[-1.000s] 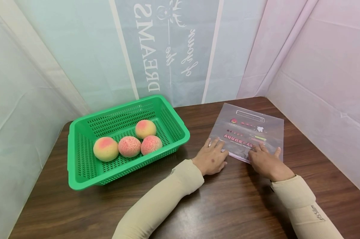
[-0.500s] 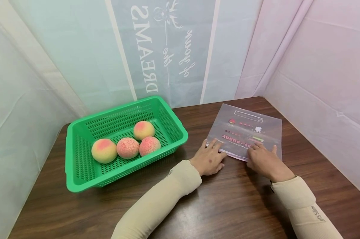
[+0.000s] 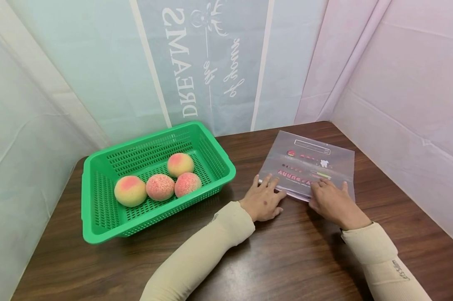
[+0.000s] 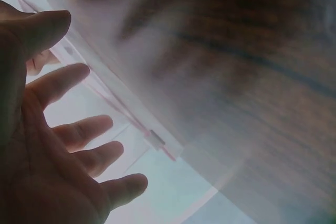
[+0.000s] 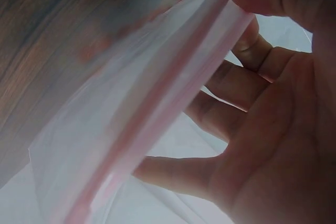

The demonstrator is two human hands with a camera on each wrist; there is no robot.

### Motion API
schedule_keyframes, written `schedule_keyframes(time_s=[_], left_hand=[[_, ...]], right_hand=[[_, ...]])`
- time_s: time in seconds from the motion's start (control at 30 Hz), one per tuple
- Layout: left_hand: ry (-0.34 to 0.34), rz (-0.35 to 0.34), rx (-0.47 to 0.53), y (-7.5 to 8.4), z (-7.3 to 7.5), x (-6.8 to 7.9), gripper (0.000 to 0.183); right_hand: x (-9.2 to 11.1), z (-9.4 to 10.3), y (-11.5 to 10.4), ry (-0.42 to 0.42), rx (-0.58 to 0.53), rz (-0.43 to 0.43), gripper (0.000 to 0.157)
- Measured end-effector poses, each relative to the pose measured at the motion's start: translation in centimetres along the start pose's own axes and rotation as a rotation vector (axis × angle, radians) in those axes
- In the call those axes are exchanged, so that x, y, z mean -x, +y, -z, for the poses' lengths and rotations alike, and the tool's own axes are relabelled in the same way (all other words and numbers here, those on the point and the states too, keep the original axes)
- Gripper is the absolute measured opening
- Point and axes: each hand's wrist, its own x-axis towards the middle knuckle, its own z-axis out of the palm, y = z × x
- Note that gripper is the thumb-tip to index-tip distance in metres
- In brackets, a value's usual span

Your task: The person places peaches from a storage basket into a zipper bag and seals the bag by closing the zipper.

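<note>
Head view. Zip bag (image 3: 308, 166): translucent, printed, flat on the brown wooden table (image 3: 286, 255), right of centre. Left hand (image 3: 263, 200) and right hand (image 3: 332, 202) lie side by side at its near edge, fingers extended on the seal strip. Step judged: working the bag's mouth open; the next move likely calls for pinching the two layers apart. Green basket (image 3: 98, 209), left, holds four peaches (image 3: 156, 185). Pale fabric walls with lettering surround the table.

Left wrist view. Left-hand fingers (image 4: 79, 132) spread and relaxed, just over the bag (image 4: 131, 129).

Right wrist view. Blurred; right-hand fingers (image 5: 226, 85) lie under the pink seal (image 5: 157, 108), the thumb apparently pinching it.
</note>
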Motion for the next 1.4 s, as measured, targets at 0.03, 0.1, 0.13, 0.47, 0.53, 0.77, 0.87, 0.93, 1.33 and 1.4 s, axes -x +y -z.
schedule_keyframes(time_s=[0.03, 0.1, 0.13, 0.47, 0.53, 0.77, 0.87, 0.93, 1.33, 1.4], left_hand=[[-0.007, 0.006, 0.000, 0.0, 0.0, 0.0, 0.050], [-0.014, 0.016, -0.002, 0.1, 0.0, -0.1, 0.052], [-0.012, 0.018, -0.006, 0.1, 0.0, 0.0, 0.053], [0.011, -0.034, -0.082, 1.0, 0.2, 0.5, 0.060], [0.015, -0.045, -0.091, 1.1, 0.3, 0.5, 0.061], [-0.022, -0.044, -0.086, 1.3, 0.4, 0.4, 0.065], [-0.036, -0.036, -0.083, 1.4, 0.4, 0.4, 0.067], [-0.039, -0.035, -0.081, 1.4, 0.3, 0.4, 0.069], [-0.060, -0.040, -0.060, 1.4, 0.4, 0.6, 0.063], [-0.066, -0.039, -0.060, 1.4, 0.4, 0.7, 0.064]], right_hand=[[0.0, 0.0, 0.0, 0.009, -0.003, 0.004, 0.010], [0.1, -0.1, 0.0, 0.041, -0.007, 0.018, 0.010], [0.2, -0.2, 0.1, 0.063, -0.008, 0.032, 0.010], [0.2, -0.4, 0.4, 0.259, 0.070, 0.126, 0.016], [0.2, -0.4, 0.4, 0.274, 0.074, 0.126, 0.015], [0.2, -0.3, 0.3, 0.264, 0.077, 0.113, 0.015], [0.2, -0.3, 0.3, 0.263, 0.077, 0.110, 0.017], [0.2, -0.4, 0.3, 0.270, 0.071, 0.111, 0.018], [-0.2, -0.6, 0.3, 0.329, -0.043, 0.132, 0.018], [-0.3, -0.6, 0.3, 0.351, -0.051, 0.142, 0.018]])
